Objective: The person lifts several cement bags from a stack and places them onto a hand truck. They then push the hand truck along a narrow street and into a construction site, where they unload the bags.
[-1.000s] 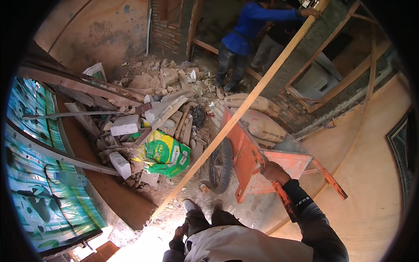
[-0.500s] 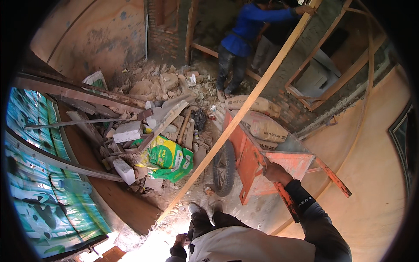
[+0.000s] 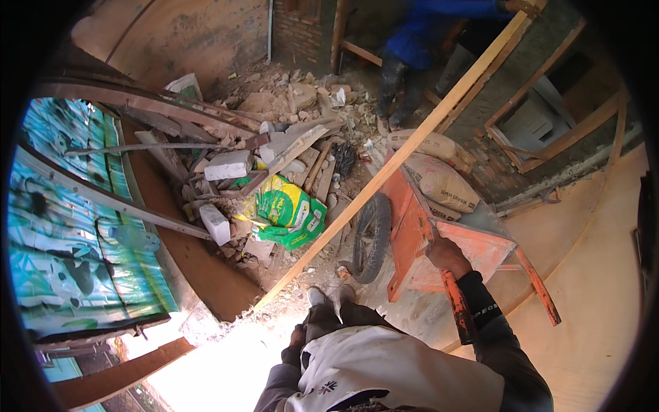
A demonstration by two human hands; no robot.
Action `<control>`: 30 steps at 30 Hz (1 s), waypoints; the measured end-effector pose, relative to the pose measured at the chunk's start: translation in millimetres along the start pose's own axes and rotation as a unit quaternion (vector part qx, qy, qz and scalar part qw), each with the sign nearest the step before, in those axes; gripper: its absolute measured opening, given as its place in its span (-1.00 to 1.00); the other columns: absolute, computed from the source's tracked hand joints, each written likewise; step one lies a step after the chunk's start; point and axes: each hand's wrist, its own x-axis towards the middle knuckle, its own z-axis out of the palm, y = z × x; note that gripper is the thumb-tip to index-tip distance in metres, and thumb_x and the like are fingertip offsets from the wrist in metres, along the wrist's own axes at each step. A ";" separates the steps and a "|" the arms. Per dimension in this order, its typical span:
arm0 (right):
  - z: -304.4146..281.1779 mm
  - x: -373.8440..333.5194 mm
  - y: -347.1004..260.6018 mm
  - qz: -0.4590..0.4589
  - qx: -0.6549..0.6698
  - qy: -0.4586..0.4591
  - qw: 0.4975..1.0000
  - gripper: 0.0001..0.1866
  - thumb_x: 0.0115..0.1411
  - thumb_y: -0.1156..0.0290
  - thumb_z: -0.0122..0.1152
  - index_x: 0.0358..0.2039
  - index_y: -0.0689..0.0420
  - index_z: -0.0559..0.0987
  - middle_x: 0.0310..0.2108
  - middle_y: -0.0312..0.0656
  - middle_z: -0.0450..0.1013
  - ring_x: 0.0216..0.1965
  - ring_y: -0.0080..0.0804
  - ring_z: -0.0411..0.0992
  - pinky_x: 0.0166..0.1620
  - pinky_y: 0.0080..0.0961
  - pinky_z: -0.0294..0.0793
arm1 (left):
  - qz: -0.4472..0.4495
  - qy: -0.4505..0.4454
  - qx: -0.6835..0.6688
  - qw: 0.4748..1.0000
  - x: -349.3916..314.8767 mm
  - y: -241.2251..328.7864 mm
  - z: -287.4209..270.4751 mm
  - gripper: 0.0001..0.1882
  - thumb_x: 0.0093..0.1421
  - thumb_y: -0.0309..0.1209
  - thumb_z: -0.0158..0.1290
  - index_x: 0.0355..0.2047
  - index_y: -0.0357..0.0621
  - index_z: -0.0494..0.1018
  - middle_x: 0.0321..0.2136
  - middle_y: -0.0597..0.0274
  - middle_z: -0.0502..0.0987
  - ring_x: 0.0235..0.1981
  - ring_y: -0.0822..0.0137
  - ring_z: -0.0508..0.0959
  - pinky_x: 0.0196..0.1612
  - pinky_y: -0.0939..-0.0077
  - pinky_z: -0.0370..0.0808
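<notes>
At the right stands an orange wheelbarrow (image 3: 405, 226) with a black tyre (image 3: 371, 238), loaded with paper sacks (image 3: 439, 180). My right hand (image 3: 449, 257) is closed round its nearer orange bar (image 3: 458, 309), which runs back beside my sleeve. Close against my dark trousers hangs my left hand (image 3: 297, 335); its fingers are too dark to make out. A long wooden beam (image 3: 391, 165) slants across the view between me and the wheelbarrow. Its upper end is held by a hand (image 3: 523, 7) of a person in blue (image 3: 422, 34).
Rubble (image 3: 292, 99), broken boards and white blocks (image 3: 228, 165) lie left of the beam, with a green-yellow sack (image 3: 292, 213) among them. A teal patterned sheet (image 3: 82, 240) leans at the left. A wooden window frame (image 3: 528, 165) stands far right.
My view has tilted, so the scene sits higher and further right. My right hand keeps its hold on the wheelbarrow. The person in blue still holds the beam's upper end.
</notes>
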 end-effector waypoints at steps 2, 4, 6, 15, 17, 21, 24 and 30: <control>0.8 -1.5 -3.8 -0.011 0.003 -0.004 1.000 -0.20 0.25 0.19 0.03 0.42 0.20 0.02 -0.01 0.26 0.48 0.05 0.17 0.47 0.11 -0.02 0.41 | 0.012 0.028 -0.042 0.999 7.0 -5.6 12.6 -0.59 0.35 -0.21 -0.05 0.04 -0.26 0.44 -0.06 -0.25 0.56 0.00 -0.18 0.55 0.06 0.06 0.48; 1.4 -2.1 -0.6 -0.019 0.008 0.000 1.000 -0.20 0.25 0.20 0.03 0.41 0.21 0.03 -0.01 0.26 0.49 0.04 0.17 0.47 0.11 -0.02 0.41 | 0.047 0.018 -0.079 0.996 14.4 -1.8 18.5 -0.56 0.33 -0.18 -0.01 0.05 -0.27 0.46 -0.01 -0.23 0.55 0.06 -0.14 0.54 0.09 0.11 0.47; 4.1 2.4 9.7 -0.035 0.009 0.008 0.999 -0.19 0.24 0.20 0.04 0.41 0.22 0.02 -0.03 0.27 0.49 0.03 0.18 0.48 0.09 -0.01 0.42 | 0.058 0.013 -0.083 0.995 15.7 4.7 22.3 -0.56 0.33 -0.18 -0.01 0.05 -0.27 0.46 -0.01 -0.23 0.55 0.06 -0.14 0.54 0.09 0.11 0.47; 8.3 8.5 18.7 -0.072 -0.037 0.002 0.997 -0.18 0.27 0.19 0.07 0.39 0.33 -0.02 -0.10 0.26 0.51 -0.05 0.16 0.50 -0.03 -0.03 0.48 | 0.035 0.030 -0.040 0.998 21.6 15.9 55.1 -0.57 0.33 -0.20 -0.01 0.06 -0.27 0.45 -0.01 -0.21 0.55 0.06 -0.14 0.54 0.09 0.12 0.47; 2.1 8.8 10.7 -0.068 -0.044 -0.009 0.997 -0.16 0.30 0.17 0.08 0.40 0.36 -0.04 -0.12 0.24 0.52 -0.07 0.14 0.51 -0.04 -0.05 0.48 | 0.026 0.032 -0.039 0.998 18.3 12.0 60.8 -0.57 0.33 -0.20 0.00 0.06 -0.27 0.45 -0.01 -0.21 0.55 0.06 -0.14 0.54 0.09 0.12 0.47; 0.3 4.0 5.5 -0.071 -0.051 0.007 0.996 -0.19 0.31 0.14 0.05 0.39 0.35 -0.01 -0.11 0.27 0.51 -0.06 0.18 0.50 -0.03 0.01 0.47 | 0.018 0.025 -0.039 0.999 16.5 11.6 62.9 -0.57 0.33 -0.20 0.00 0.06 -0.27 0.45 0.00 -0.20 0.55 0.06 -0.14 0.53 0.10 0.12 0.47; -2.5 -1.1 5.2 -0.065 -0.058 -0.002 0.996 -0.19 0.32 0.14 0.04 0.39 0.35 0.00 -0.09 0.29 0.49 -0.05 0.20 0.49 -0.02 0.02 0.46 | 0.010 0.021 -0.033 0.999 12.8 4.2 63.3 -0.57 0.33 -0.21 0.00 0.07 -0.27 0.45 0.00 -0.20 0.55 0.06 -0.14 0.53 0.10 0.13 0.47; 1.5 -5.4 5.0 -0.073 -0.031 0.016 0.997 -0.41 0.26 0.21 0.05 0.17 0.30 0.20 -0.09 0.37 0.47 -0.03 0.29 0.48 0.01 0.06 0.47 | -0.016 0.014 -0.019 1.000 -6.0 -22.2 60.0 -0.57 0.32 -0.22 0.00 0.07 -0.27 0.45 0.00 -0.19 0.55 0.06 -0.14 0.53 0.10 0.13 0.47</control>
